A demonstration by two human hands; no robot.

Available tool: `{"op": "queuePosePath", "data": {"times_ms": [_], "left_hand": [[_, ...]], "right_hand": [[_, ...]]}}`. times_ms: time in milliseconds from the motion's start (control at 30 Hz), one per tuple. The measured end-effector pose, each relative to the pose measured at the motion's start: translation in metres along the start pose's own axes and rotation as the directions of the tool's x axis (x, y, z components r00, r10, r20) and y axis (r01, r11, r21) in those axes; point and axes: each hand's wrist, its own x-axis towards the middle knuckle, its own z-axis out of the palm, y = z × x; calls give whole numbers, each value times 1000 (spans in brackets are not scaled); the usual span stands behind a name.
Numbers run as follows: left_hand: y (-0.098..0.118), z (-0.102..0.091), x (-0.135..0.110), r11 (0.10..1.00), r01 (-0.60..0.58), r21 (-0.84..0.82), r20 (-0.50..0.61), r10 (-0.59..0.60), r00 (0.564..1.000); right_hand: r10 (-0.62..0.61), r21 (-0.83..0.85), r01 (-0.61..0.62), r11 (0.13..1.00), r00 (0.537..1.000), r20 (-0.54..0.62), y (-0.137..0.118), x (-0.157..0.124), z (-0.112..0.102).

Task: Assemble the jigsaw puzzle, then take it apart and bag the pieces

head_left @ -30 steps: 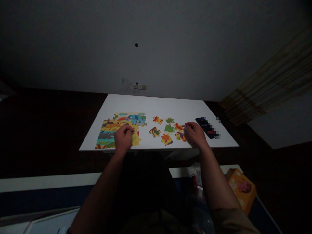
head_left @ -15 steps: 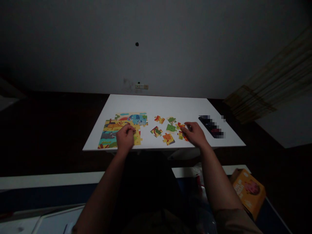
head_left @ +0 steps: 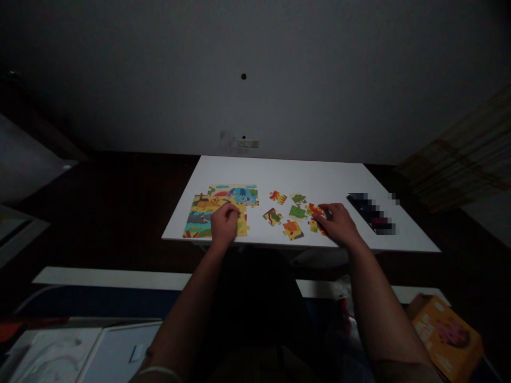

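A partly assembled jigsaw puzzle (head_left: 202, 218) with animal pictures lies flat on the left of the white table. My left hand (head_left: 224, 226) rests over its right part, fingers curled closed; whether anything is inside them is hidden. To the right, my right hand (head_left: 339, 223) has thumb and fingertips pinched on a red and orange puzzle piece (head_left: 315, 208) among the loose ones. Between the hands lie several loose pieces: a striped orange one (head_left: 278, 197), a green one (head_left: 297, 211), one with a brown branch-like shape (head_left: 272, 216) and an orange-yellow one (head_left: 293, 230).
The white table (head_left: 303, 173) stands by a grey wall. A dark, partly blurred-out object (head_left: 365, 210) lies on its right side. Below, an orange box (head_left: 445, 335) sits at lower right on a bench (head_left: 120, 277), and a white tray-like case (head_left: 120, 346) is at lower left.
The whole view has shifted, so the table appears further right. Both hands stay at nearly the same places on the table, the right still at the red piece.
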Motion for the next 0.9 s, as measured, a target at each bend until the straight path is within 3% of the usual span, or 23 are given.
{"op": "queuePosePath", "data": {"times_ms": [433, 667, 767, 900], "left_hand": [[1, -2, -1, 997, -56, -59, 25, 57, 998], [1, 0, 0, 995, -95, 12, 43, 95, 995], [0, 1, 2, 990, -138, 40, 52, 136, 989], [-2, 3, 2, 984, -175, 34, 8, 175, 984]], "right_hand": [[-6, -10, 6, 1000, 1000, -2, 3, 0, 1], [-9, 19, 10, 1000, 999, -36, 4, 0, 3], [37, 82, -30, 996, 996, -79, 3, -2, 4], [176, 314, -107, 943, 964, -199, 4, -6, 1]]}}
